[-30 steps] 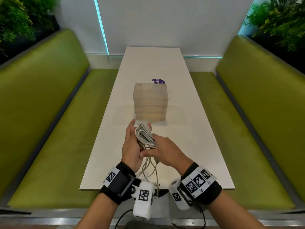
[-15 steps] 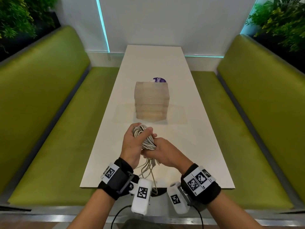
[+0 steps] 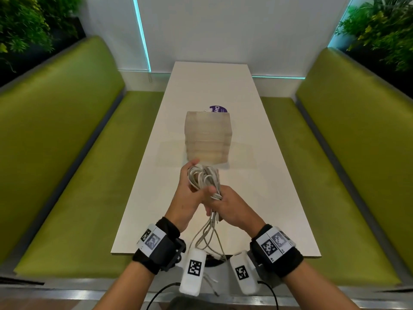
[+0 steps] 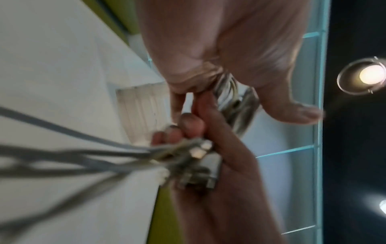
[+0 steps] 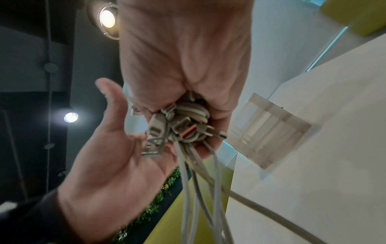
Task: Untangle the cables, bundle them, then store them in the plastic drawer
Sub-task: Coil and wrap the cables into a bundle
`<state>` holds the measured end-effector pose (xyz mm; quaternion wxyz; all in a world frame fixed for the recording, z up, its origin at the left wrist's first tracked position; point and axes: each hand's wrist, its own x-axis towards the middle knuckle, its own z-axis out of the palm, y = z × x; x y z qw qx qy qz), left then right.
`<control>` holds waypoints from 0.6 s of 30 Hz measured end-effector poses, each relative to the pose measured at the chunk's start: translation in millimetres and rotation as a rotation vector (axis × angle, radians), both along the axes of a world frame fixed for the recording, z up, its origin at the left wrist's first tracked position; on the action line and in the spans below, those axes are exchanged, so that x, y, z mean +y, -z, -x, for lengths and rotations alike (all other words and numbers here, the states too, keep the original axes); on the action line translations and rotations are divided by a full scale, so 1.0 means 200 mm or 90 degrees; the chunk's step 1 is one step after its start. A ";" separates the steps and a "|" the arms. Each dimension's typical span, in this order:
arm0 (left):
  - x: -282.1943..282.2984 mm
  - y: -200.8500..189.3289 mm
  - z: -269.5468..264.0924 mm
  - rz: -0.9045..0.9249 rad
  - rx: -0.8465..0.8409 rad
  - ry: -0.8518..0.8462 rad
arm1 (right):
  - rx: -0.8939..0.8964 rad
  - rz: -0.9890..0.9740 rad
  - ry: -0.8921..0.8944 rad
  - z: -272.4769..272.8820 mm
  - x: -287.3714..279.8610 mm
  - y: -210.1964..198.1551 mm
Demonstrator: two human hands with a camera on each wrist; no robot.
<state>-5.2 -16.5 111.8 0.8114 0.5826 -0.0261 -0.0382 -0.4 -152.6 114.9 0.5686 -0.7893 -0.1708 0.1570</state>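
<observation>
Cables (image 3: 204, 179), pale grey and looped into a bunch, are held in the air above the near part of the white tabletop (image 3: 257, 209), just in front of the plastic drawer (image 3: 208, 139). The lower part of the bunch is gripped by the right hand (image 3: 230, 209), whose fingers (image 4: 189, 122) are curled tightly round the strands and the plugs (image 5: 183, 130) gathered there. The left hand (image 3: 186, 193) is laid against the left side of the loops with its palm turned toward them; its thumb (image 5: 110, 97) is seen spread away from the cables, and its fingers are relaxed and extended rather than closed, so that the bunch is only steadied by it. Loose ends (image 3: 207, 238) are left hanging from below the right hand, down past the near edge of the tabletop between the two wrists. The plastic drawer, a translucent stack of several compartments, is stood upright on the middle of the tabletop, apart from the hands, and all its compartments appear closed. A purple round label (image 3: 218, 109) is partly seen behind it. Green benches (image 3: 73, 175) are placed along both sides of the tabletop.
</observation>
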 end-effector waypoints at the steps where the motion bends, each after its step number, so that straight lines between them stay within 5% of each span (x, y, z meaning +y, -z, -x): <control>1: 0.02 0.04 0.01 -0.043 0.017 0.029 | 0.001 -0.026 0.022 0.00 -0.01 -0.01; 6: 0.02 0.17 0.09 -0.285 0.012 0.247 | -0.004 -0.117 0.116 -0.06 -0.05 -0.05; 12: 0.00 0.11 0.09 -0.199 0.065 0.216 | 0.030 -0.228 0.174 -0.08 -0.05 -0.09; 18: 0.09 0.11 0.06 -0.265 0.022 0.297 | 0.009 -0.298 0.205 -0.11 -0.13 -0.17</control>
